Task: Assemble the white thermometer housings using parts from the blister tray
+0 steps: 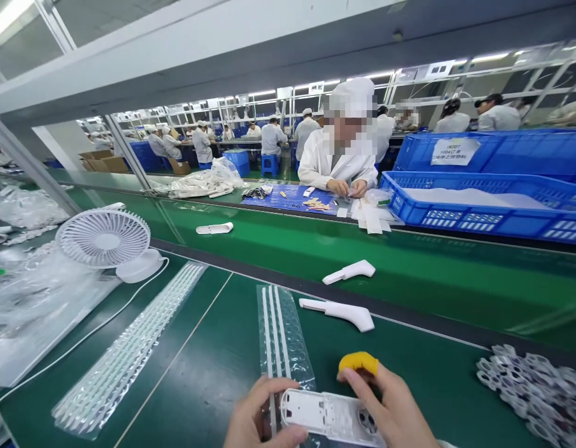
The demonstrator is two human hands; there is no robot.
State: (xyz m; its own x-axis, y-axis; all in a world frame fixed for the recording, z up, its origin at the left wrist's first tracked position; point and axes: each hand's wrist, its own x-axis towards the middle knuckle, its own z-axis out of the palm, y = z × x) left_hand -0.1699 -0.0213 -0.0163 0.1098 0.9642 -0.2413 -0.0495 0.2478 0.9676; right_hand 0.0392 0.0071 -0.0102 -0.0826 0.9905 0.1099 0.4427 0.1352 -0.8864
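A long white plastic housing half (pixel 332 414) lies with its hollow inner side up at the bottom of the head view. My left hand (pixel 264 414) is closed round its left end, thumb in front and fingers behind. At the right end of the housing is a round grey fitting. My right hand (pixel 390 398) is beside that end, its index finger in a yellow finger cot (pixel 358 362). Thumb and index finger are pinched together, and whatever may be between them is hidden. Beyond my hands, a white handle-shaped part (pixel 341 313) rests on the green bench.
White strips (pixel 274 326) in clear bubble film lie behind my left hand; more film-wrapped strips (pixel 129 351) and a white fan (pixel 110 239) are left. Clear ring-shaped parts (pixel 533 386) pile up right. A green belt (pixel 269 249) carries white parts; a co-worker (pixel 339 149) sits opposite.
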